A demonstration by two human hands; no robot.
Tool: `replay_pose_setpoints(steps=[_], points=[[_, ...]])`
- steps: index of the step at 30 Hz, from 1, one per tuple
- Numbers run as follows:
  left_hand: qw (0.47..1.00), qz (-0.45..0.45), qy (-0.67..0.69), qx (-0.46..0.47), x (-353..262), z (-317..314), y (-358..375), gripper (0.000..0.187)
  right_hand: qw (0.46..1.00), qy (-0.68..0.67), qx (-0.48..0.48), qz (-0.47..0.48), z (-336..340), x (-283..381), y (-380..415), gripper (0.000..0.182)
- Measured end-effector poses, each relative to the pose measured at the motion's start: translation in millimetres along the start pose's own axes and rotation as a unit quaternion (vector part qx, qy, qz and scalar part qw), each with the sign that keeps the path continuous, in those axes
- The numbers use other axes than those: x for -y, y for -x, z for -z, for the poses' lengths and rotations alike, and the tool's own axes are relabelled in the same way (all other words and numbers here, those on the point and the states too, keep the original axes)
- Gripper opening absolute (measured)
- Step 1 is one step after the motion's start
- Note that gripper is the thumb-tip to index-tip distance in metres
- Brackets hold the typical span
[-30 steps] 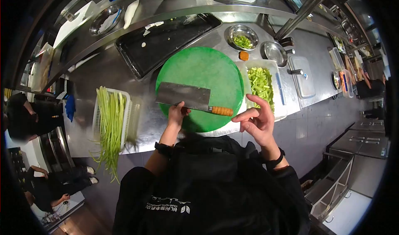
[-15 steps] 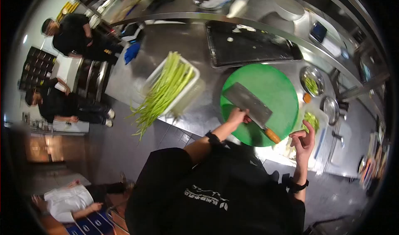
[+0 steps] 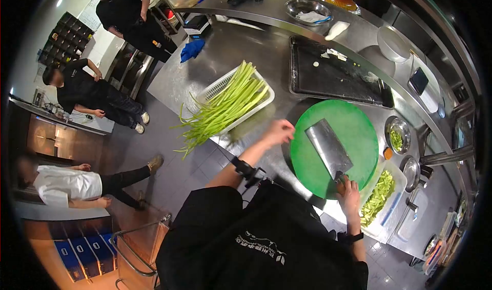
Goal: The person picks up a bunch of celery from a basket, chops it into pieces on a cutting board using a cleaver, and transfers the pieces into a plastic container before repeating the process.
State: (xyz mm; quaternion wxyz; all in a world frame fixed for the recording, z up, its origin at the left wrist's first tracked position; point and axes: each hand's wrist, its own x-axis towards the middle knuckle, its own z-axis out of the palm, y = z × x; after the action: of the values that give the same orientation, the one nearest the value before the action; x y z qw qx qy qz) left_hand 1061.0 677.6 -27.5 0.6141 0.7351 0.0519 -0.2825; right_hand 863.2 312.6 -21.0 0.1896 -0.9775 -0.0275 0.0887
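A cleaver (image 3: 329,145) lies flat on the round green cutting board (image 3: 361,121), its blade pointing away to the upper left. My right hand (image 3: 349,195) is closed around its handle at the board's near edge. Just off the board's left side, my left hand (image 3: 279,132) hovers with loosely bent fingers and nothing visible in it. Long green stalks (image 3: 228,103) lie across a white plastic basket (image 3: 269,96) to the left, their ends hanging over the rim. Cut green pieces (image 3: 378,200) fill a clear tub (image 3: 397,192) right of the board.
Behind the board sits a black tray (image 3: 328,82) with white scraps. Metal bowls, one holding cut greens (image 3: 395,139), stand at the right. A blue cloth (image 3: 192,50) lies at the far left of the counter. Several people stand to the left; a cart (image 3: 138,244) is below them.
My right hand has come down onto the cleaver's handle. My left hand has left the blade and moved left, off the board. The view has shifted.
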Motion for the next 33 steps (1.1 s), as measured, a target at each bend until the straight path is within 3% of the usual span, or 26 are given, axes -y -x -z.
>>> replay_pose_setpoints(steps=[2,4,5,7,8,10,22,33], points=[[0.985,-0.074,-0.076,-0.138,-10,60,-1,0.019,1.0,-0.018,-0.009,-0.006,-4,0,-1,0.085],[0.928,-0.159,-0.202,-0.27,3,136,-25,0.02,0.998,-0.051,-0.001,-0.037,1,5,-1,0.084],[0.921,-0.158,-0.177,-0.31,-13,161,-17,0.018,0.998,-0.051,-0.003,-0.039,1,7,-2,0.084],[0.858,-0.169,-0.292,-0.387,-17,214,-26,0.013,0.998,-0.045,-0.017,-0.045,1,9,-1,0.084],[0.859,-0.171,-0.292,-0.385,-17,229,-34,0.013,0.998,-0.045,-0.018,-0.047,0,10,0,0.084],[0.813,-0.103,-0.358,-0.448,-16,250,-51,0.013,0.996,-0.052,-0.025,-0.061,-4,8,1,0.084],[0.844,-0.097,-0.337,-0.406,13,265,-109,0.017,0.985,-0.054,-0.121,-0.113,-42,5,2,0.074],[0.869,-0.092,-0.319,-0.367,17,271,-108,0.013,0.98,-0.087,-0.119,-0.134,-35,12,-2,0.067]])
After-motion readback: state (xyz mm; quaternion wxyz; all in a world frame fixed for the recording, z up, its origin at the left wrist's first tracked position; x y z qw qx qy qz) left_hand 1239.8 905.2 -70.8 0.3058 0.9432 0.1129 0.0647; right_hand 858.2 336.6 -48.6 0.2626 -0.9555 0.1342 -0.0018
